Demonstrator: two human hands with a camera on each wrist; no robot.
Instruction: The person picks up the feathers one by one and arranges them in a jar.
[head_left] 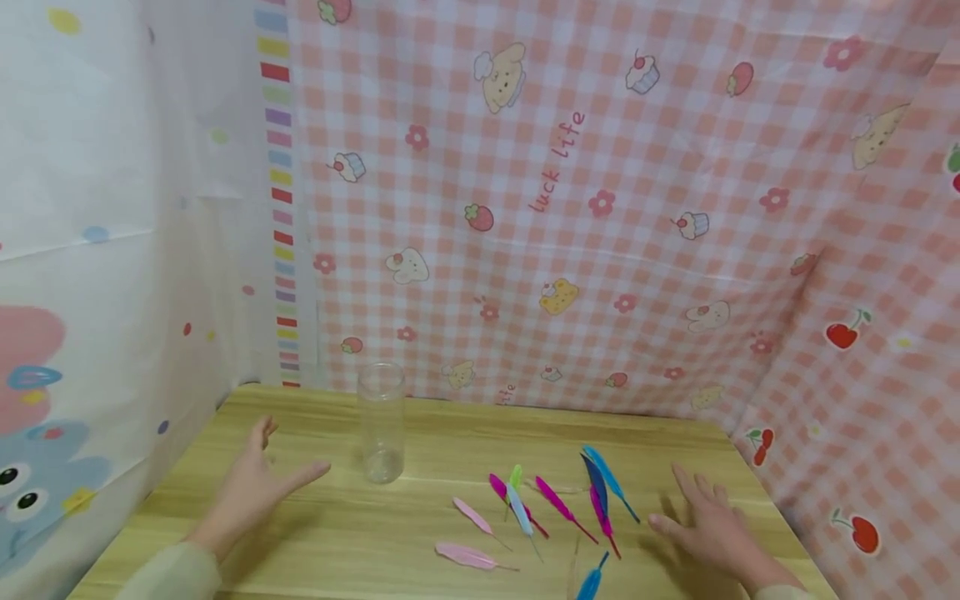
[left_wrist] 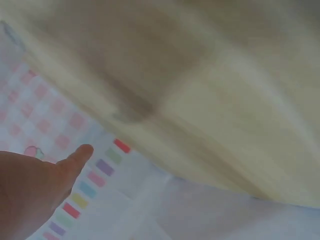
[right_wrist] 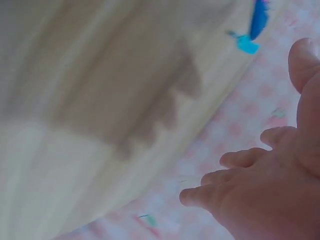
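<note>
My left hand [head_left: 251,487] hovers over the left part of the table, thumb spread from the fingers, holding nothing. Just right of it a tall clear cylinder [head_left: 382,433] stands upright. Over the right side my right hand [head_left: 705,525] is held with fingers spread, nothing in it. Closest to that hand is a bright blue feather [head_left: 611,483], beside a dark blue feather [head_left: 596,483] overlapping a magenta one. Further left lie a magenta feather [head_left: 558,502], a light blue feather [head_left: 518,510], a green feather [head_left: 514,477] and two pink feathers [head_left: 465,556].
Another blue feather [head_left: 591,581] lies near the front edge of the wooden table [head_left: 360,550]. A pink checked cloth [head_left: 525,250] hangs behind the table and along the right. A white printed cloth [head_left: 97,192] hangs at the left.
</note>
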